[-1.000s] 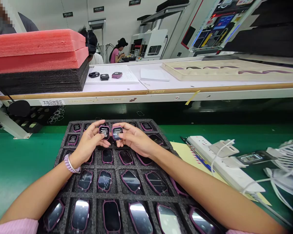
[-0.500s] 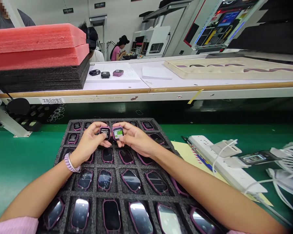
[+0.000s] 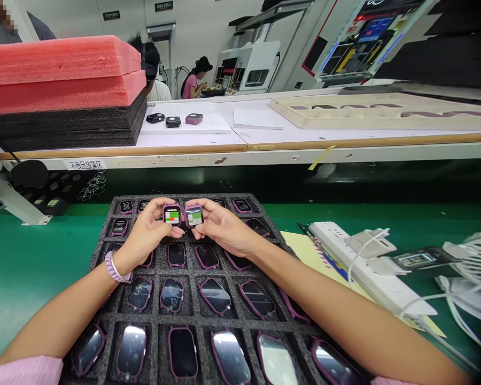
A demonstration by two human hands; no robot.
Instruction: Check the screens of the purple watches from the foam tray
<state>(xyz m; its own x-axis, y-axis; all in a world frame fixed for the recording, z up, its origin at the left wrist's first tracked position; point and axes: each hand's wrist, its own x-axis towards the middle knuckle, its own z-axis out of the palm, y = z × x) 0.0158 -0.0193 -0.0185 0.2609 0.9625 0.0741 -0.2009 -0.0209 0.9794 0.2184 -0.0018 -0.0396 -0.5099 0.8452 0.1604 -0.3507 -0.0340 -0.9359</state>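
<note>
Two purple smartwatch cases are held side by side above the far part of a dark foam tray [image 3: 154, 315]. My left hand [image 3: 150, 227] is closed around the left smartwatch [image 3: 172, 215], whose lit screen shows green, white and red blocks. The right smartwatch [image 3: 194, 216] is pinched in my right hand [image 3: 220, 227], its screen lit with green and white blocks. Below them, several more purple watches, such as a dark-screened one [image 3: 183, 353], lie in the tray's compartments. Some in the far rows show lit text; my hands hide a few compartments.
A white power strip [image 3: 369, 267] with cables lies right of the tray, beside yellow paper [image 3: 300, 243]. A shelf [image 3: 208, 140] behind carries red foam [image 3: 64, 64], black foam, three watches and a beige tray [image 3: 304, 120]. Other people sit beyond it.
The left watch's screen has switched from white text on black to coloured blocks. My left thumb has drawn back from that screen. Both watches stay in nearly the same place.
</note>
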